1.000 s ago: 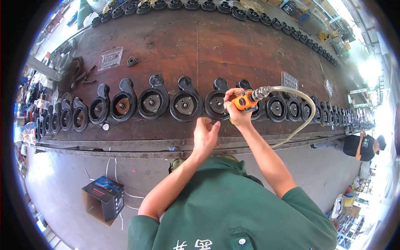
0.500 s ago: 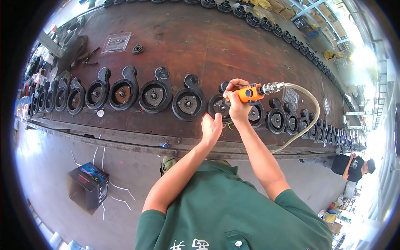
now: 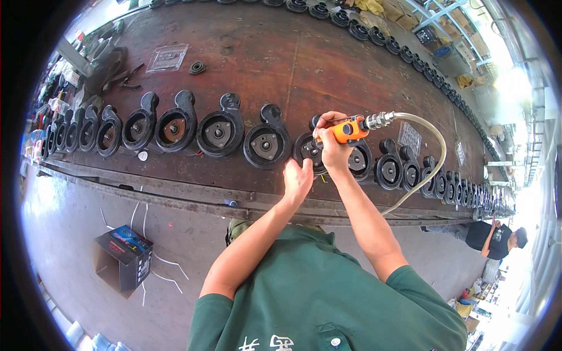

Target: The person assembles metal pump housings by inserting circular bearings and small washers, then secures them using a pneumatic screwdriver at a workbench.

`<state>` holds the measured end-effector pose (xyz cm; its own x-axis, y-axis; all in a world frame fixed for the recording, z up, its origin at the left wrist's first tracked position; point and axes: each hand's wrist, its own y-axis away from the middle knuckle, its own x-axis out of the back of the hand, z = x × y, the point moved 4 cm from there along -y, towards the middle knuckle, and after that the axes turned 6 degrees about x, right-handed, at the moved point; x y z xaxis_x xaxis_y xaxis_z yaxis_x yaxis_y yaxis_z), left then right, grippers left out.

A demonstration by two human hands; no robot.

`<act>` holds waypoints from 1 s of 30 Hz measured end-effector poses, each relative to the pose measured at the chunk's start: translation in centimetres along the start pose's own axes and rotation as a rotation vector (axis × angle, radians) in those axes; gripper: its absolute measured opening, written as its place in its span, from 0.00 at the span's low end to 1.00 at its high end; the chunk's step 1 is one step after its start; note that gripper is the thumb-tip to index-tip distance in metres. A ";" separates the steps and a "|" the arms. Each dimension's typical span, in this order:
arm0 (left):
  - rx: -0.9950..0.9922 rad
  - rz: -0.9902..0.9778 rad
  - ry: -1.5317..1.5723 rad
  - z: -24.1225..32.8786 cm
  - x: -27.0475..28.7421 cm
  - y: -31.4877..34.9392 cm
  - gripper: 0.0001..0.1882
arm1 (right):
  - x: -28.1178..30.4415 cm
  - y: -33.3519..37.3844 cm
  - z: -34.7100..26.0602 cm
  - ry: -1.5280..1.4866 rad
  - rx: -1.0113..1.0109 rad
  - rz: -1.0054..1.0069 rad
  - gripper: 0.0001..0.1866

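My right hand (image 3: 333,151) is wrapped around an orange air screwdriver (image 3: 349,130), which lies nearly level over a black round housing (image 3: 308,147). A clear hose (image 3: 440,140) runs from the metal fitting at the tool's right end and loops down to the bench edge. The tool's front tip is hidden by my fingers. At the housing's near-left rim my left hand (image 3: 298,180) is closed, gripping the edge, with its fingertips partly hidden. Inside the housing a dark plate with metal fasteners shows. Another housing (image 3: 267,144) with a grey three-cornered plate sits just left.
More black housings (image 3: 220,133) line the near edge of the dark bench (image 3: 257,70), and another row (image 3: 377,37) runs along the far edge. A flat clear plastic piece (image 3: 167,58) and a small dark ring (image 3: 197,68) lie farther back. An open carton (image 3: 123,259) stands on the floor; a person (image 3: 496,238) is at right.
Both hands and the air screwdriver stay almost in place over the same housing. The view has shifted very slightly.
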<state>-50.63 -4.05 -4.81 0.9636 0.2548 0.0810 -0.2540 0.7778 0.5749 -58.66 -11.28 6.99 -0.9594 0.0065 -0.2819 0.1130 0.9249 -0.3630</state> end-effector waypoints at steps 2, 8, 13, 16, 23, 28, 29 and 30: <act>0.027 -0.024 0.003 0.8 0.1 0.6 0.26 | 0.2 0.0 0.4 -0.030 -0.020 -0.019 0.12; -0.021 0.036 0.033 -1.3 -0.6 -0.9 0.26 | -1.4 0.2 0.8 0.041 -0.033 -0.094 0.12; -0.030 0.014 0.073 1.1 0.0 0.9 0.28 | -0.8 0.2 1.0 0.064 -0.023 -0.105 0.13; -0.090 0.074 0.009 0.5 -0.1 0.2 0.24 | -0.8 0.0 1.0 0.057 -0.021 -0.109 0.12; -0.096 0.112 0.024 0.9 0.0 0.8 0.26 | -1.1 0.2 1.4 0.084 0.014 -0.154 0.13; -0.041 0.115 -0.021 2.0 0.5 1.8 0.28 | -1.1 0.0 1.3 0.031 -0.034 -0.097 0.12; -0.037 0.105 -0.015 1.9 0.5 1.6 0.28 | -1.2 0.0 1.2 0.034 -0.030 -0.094 0.12; -0.034 0.095 -0.009 1.7 0.4 1.5 0.28 | -1.2 0.0 1.1 0.037 -0.026 -0.091 0.12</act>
<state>-50.46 -3.80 -2.52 0.9358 0.3231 0.1413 -0.3467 0.7696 0.5362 -57.19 -11.67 6.38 -0.9743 -0.0641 -0.2158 0.0190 0.9318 -0.3626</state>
